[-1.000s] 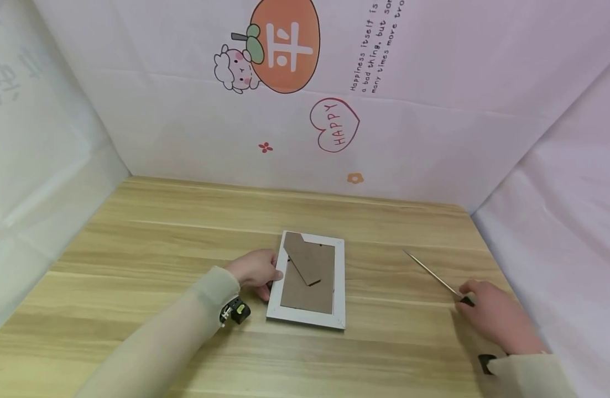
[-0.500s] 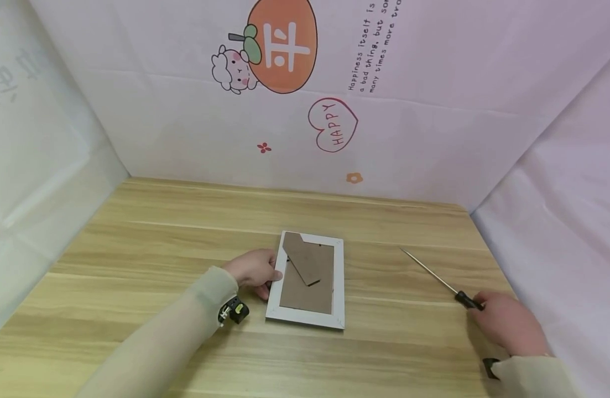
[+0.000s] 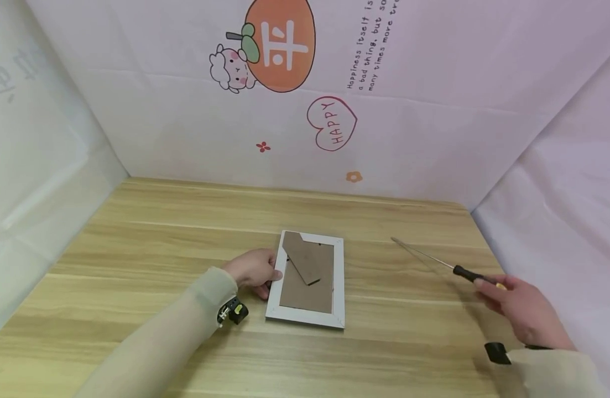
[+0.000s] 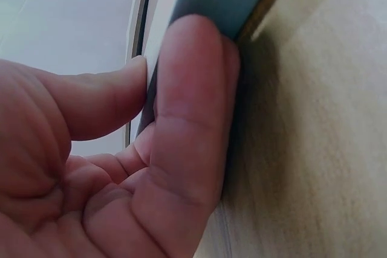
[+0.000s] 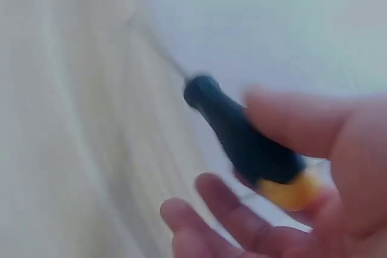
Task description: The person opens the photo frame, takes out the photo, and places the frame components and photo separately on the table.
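Observation:
A white picture frame (image 3: 338, 282) lies back side up near the table's middle, its brown backing board (image 3: 305, 296) and slanted stand leg (image 3: 307, 265) showing. My left hand (image 3: 253, 271) grips the frame's left edge, thumb on top and fingers beneath; the left wrist view shows the thumb (image 4: 109, 101) against the edge and the other fingers curled under it. On the right, my right hand (image 3: 526, 309) holds a screwdriver (image 3: 470, 273) by its black and yellow handle, shaft pointing to the far left. In the right wrist view the handle (image 5: 248, 137) sits between thumb and fingers, somewhat blurred.
The wood-grain table (image 3: 185, 232) is bordered at the back by a white printed cloth (image 3: 175, 127). More white cloth (image 3: 573, 210) hangs along the right side, close to the right hand. A left cloth wall (image 3: 46, 182) stands opposite.
My right hand has picked the screwdriver up off the table; its tip has swung up and slightly left, and more of the handle shows. The left hand and picture frame stay put.

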Demonstrator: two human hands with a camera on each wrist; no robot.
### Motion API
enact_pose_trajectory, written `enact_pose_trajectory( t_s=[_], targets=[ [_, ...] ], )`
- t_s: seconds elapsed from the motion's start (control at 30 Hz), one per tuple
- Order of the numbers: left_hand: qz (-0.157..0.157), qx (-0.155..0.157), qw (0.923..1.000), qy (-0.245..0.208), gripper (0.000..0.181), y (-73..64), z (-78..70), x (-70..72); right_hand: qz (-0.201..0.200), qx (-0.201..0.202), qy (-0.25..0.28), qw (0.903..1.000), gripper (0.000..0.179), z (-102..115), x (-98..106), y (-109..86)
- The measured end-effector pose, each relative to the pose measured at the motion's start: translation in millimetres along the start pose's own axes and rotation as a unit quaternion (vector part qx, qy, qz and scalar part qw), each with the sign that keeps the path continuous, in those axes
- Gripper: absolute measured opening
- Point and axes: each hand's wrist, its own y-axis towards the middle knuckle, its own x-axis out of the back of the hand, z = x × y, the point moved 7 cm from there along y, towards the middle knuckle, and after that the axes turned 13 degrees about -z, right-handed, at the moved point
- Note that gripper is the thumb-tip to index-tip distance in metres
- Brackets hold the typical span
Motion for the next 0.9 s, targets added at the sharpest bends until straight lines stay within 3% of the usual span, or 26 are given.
enact_pose_trajectory(
  t_s=[0.03, 0.07, 0.1, 0.17, 0.3, 0.37, 0.47, 0.57, 0.7, 0.8, 0.9],
  targets=[
    [-0.001, 0.0, 1.0, 0.0, 0.016, -0.2, 0.2, 0.3, 0.005, -0.018, 0.095, 0.9953, 0.043, 1.6, 0.4, 0.0],
    [-0.002, 0.0, 1.0, 0.0, 0.016, -0.3, 0.4, 0.4, 0.012, -0.038, 0.196, 0.9797, 0.034, 2.8, -0.3, -0.1],
    [-0.002, 0.0, 1.0, -0.001, 0.016, -0.6, 0.4, 0.5, 0.02, -0.05, 0.289, 0.9557, 0.023, 4.4, -1.1, -0.2],
    [-0.003, 0.0, 1.0, -0.004, 0.017, -1.0, 0.4, 0.5, 0.034, -0.072, 0.445, 0.892, 0.005, 7.8, -3.2, -1.2],
    [-0.005, 0.0, 0.9999, -0.01, 0.017, -2.4, -0.7, 1.0, 0.058, -0.09, 0.588, 0.8015, 0.012, 9.0, -9.3, 1.3],
    [-0.005, 0.001, 0.9999, -0.012, 0.017, -2.8, -0.6, 1.2, 0.077, -0.098, 0.633, 0.7643, 0.017, 8.5, -14.2, 2.1],
    [-0.006, 0.001, 0.9999, -0.013, 0.018, -2.7, -0.1, 1.2, 0.102, -0.112, 0.676, 0.7215, 0.026, 6.2, -20.8, 2.9],
    [-0.007, 0.002, 0.9999, -0.015, 0.018, -2.2, 0.5, 1.2, 0.108, -0.124, 0.699, 0.6963, 0.031, 3.9, -25.3, 4.3],
    [-0.009, -0.001, 0.9998, -0.018, 0.018, -2.4, 0.3, 1.2, 0.105, -0.141, 0.712, 0.6795, 0.025, 5.9, -31.8, 4.2],
    [-0.009, -0.006, 0.9997, -0.02, 0.017, -3.2, -0.5, 0.9, 0.133, -0.122, 0.703, 0.6877, 0.026, 19.4, -41.1, -1.1],
    [-0.009, -0.007, 0.9998, -0.017, 0.016, -3.8, -1.3, 1.4, 0.187, -0.056, 0.669, 0.7167, 0.036, 44.1, -54.0, -11.6]
  ],
)
